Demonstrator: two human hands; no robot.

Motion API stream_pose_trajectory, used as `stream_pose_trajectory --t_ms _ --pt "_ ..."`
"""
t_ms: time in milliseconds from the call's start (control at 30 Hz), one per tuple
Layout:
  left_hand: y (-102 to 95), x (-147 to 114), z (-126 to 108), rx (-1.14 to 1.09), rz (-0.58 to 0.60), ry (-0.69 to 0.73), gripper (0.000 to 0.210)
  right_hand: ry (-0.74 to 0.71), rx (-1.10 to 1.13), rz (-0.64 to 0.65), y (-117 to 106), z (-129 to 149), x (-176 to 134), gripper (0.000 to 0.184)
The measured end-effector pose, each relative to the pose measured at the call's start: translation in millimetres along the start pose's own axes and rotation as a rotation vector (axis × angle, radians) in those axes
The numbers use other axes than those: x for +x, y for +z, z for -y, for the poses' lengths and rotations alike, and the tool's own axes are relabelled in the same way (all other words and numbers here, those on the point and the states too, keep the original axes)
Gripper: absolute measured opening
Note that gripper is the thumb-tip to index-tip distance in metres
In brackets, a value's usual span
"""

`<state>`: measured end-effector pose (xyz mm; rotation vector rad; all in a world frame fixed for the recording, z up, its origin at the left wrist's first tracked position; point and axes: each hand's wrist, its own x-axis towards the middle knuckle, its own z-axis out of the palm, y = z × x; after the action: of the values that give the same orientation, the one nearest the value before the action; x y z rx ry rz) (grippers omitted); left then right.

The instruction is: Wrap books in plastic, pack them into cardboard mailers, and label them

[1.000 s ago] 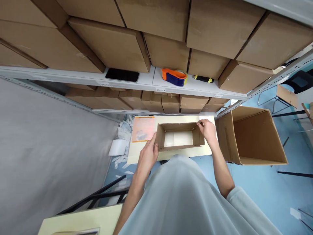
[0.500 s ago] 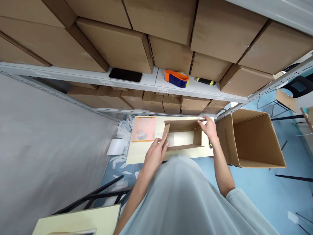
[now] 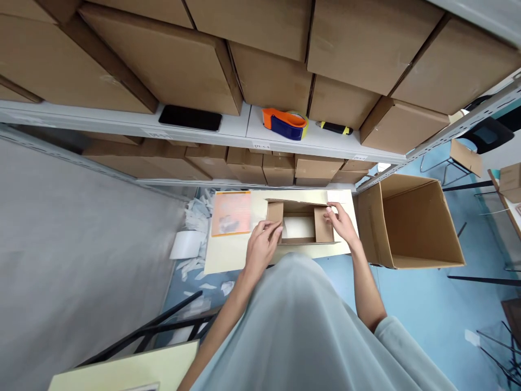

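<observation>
A small open cardboard box [image 3: 300, 208] lies on the cream table board, its two end flaps bent inward over a pale bottom. My left hand [image 3: 262, 241] is at the left end flap [image 3: 275, 210], fingers bent and closed over its edge. At the other end, my right hand [image 3: 342, 224] touches the right end flap [image 3: 323, 228] near the far corner, thumb and fingers apart. The long side flaps stand outward. Left of the box lies an orange-edged clear folder or sheet [image 3: 232, 213].
Shelves packed with cardboard boxes [image 3: 277, 76] rise ahead, holding a black phone [image 3: 190, 118], an orange-and-blue tape dispenser [image 3: 285, 124] and a yellow-and-black cutter [image 3: 336, 128]. A large open carton [image 3: 421, 222] stands right of the table board [image 3: 228, 255]. Paper scraps [image 3: 195, 212] lie at left.
Both end flaps of the box have folded inward. My left hand has followed the left flap, and my right hand has shifted from the far corner onto the right flap.
</observation>
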<state>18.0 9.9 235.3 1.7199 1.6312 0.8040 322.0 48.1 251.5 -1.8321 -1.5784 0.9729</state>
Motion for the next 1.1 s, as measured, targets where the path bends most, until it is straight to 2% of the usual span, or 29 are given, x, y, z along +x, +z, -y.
stream_pose_trajectory --t_ms 100,200,267,367,467,533,600,667,767,933,1100 --pt "-1.8 5 -2 0.018 0.037 0.020 0.053 0.045 0.153 0.084 -3 -3 0 0.058" --pt "-6.3 7 5 0.001 0.201 0.040 0.056 0.063 0.199 0.084 -4 -5 4 0.057" --pt "-6.5 8 13 -0.033 0.267 0.033 0.055 0.060 0.187 0.077 -2 -7 8 0.056" --pt "1.3 11 23 -0.089 0.205 -0.049 0.047 -0.011 0.097 0.054 0 -10 8 0.055" --pt "15.9 16 29 -0.076 0.010 -0.155 0.063 -0.117 -0.043 0.049 0 -17 4 0.054" --pt "24.9 20 32 -0.031 -0.156 -0.140 0.079 -0.134 -0.127 -0.001 1 -24 -1 0.050" --pt "30.8 24 37 0.003 -0.232 -0.072 0.079 -0.111 -0.162 -0.091 5 -32 -5 0.046" --pt "34.0 27 44 0.006 -0.199 -0.031 0.067 -0.087 -0.126 -0.139 12 -39 -7 0.045" --pt "37.8 31 55 -0.060 -0.087 -0.022 0.054 -0.045 -0.025 -0.147 26 -48 -11 0.047" --pt "48.7 37 65 -0.281 -0.001 -0.074 0.058 0.051 -0.029 -0.175 43 -51 -21 0.055" --pt "54.4 41 72 -0.362 0.006 -0.130 0.055 0.163 0.015 -0.158 53 -58 -27 0.078"
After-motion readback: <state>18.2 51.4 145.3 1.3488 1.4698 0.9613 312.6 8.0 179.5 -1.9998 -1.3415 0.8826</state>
